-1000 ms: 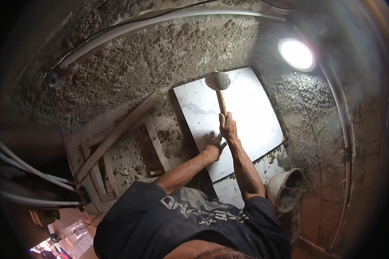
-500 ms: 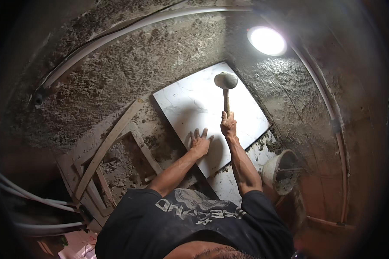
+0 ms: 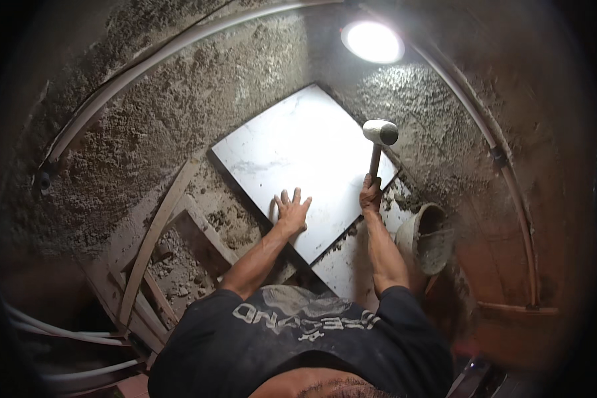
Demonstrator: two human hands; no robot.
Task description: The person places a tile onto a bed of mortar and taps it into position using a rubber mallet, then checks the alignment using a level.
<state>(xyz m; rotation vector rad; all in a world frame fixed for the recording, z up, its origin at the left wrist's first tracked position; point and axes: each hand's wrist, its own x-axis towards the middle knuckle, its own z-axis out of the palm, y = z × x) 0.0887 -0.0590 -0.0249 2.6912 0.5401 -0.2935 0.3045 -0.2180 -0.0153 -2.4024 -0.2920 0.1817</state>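
A large white marbled floor tile [image 3: 278,149] lies in the corner between two rough walls. My left hand [image 3: 292,213] rests on its near left part, palm down with the fingers spread. In my right hand [image 3: 371,194] is the handle of a mallet [image 3: 380,132] with a pale, rounded head. The mallet is held up near the tile's right corner, its head toward the right wall. Whether it touches anything there I cannot tell. Nearer to me, a second white tile [image 3: 341,268] lies beside the large one, partly under my right arm's shadow.
On the right stands a mortar-stained bucket [image 3: 426,239]. A wooden frame [image 3: 209,235] and a bent wooden strip [image 3: 156,229] lie at left, around loose rubble [image 3: 187,262]. A bright round lamp [image 3: 373,42] shines from the far corner. Pipes [image 3: 179,41] run along the walls.
My right hand has swung the mallet to the right, from over the tile's middle toward its right corner. The left hand stays spread on the tile. The whole view has shifted somewhat.
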